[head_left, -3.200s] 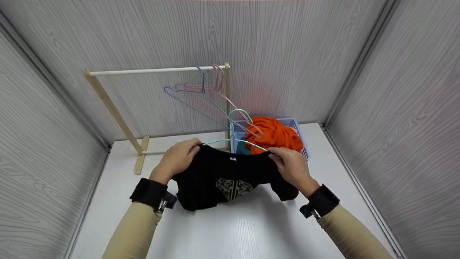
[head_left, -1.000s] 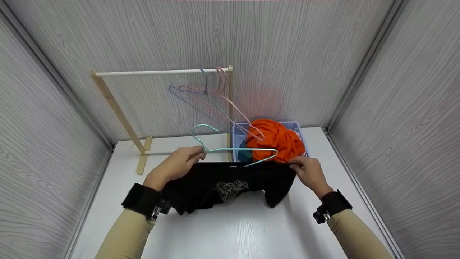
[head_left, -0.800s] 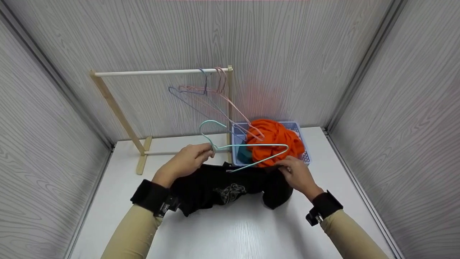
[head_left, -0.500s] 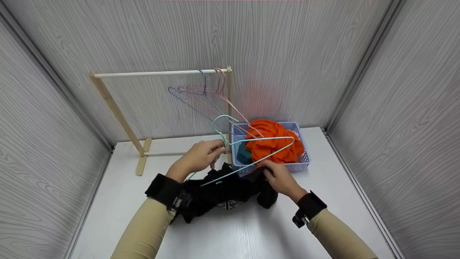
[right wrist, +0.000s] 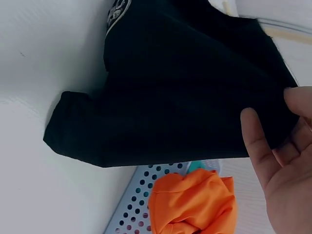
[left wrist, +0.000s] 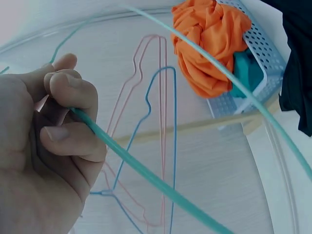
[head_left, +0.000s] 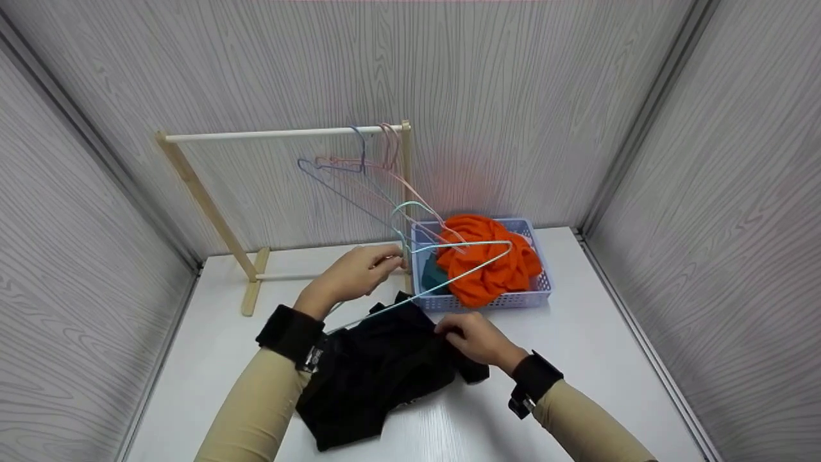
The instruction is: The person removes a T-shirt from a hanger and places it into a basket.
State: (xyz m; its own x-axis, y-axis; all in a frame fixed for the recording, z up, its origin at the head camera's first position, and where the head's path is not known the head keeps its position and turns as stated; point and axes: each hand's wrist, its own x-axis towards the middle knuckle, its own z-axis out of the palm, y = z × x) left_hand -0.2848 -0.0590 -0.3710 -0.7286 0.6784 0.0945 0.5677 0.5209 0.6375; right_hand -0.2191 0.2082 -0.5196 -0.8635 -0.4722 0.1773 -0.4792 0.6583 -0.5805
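Note:
My left hand (head_left: 359, 273) grips a mint-green wire clothes hanger (left wrist: 146, 170) near the base of its hook, fingers curled round the wire. The hanger is tilted, its long bar slanting over the back edge of a black T-shirt (head_left: 378, 378). With thumb and fingers my right hand (head_left: 478, 337) pinches the T-shirt near its right shoulder. The cloth sags in folds just above or on the white table; part of a pale print (right wrist: 118, 12) shows in the right wrist view. The hanger's lower left end is hidden behind my left wrist.
A wooden rack with a white rail (head_left: 256, 135) stands at the back left. One blue hanger (head_left: 330, 186) and pink hangers (head_left: 417, 189) hang at its right end. Beside it, a lavender basket (head_left: 542, 285) holds orange cloth (head_left: 490, 263) and dark green cloth (head_left: 434, 277).
The hanger has come out of the T-shirt's neck and swung right in my left hand. My right hand has moved left and towards me, lowering the shirt, which now hangs folded.

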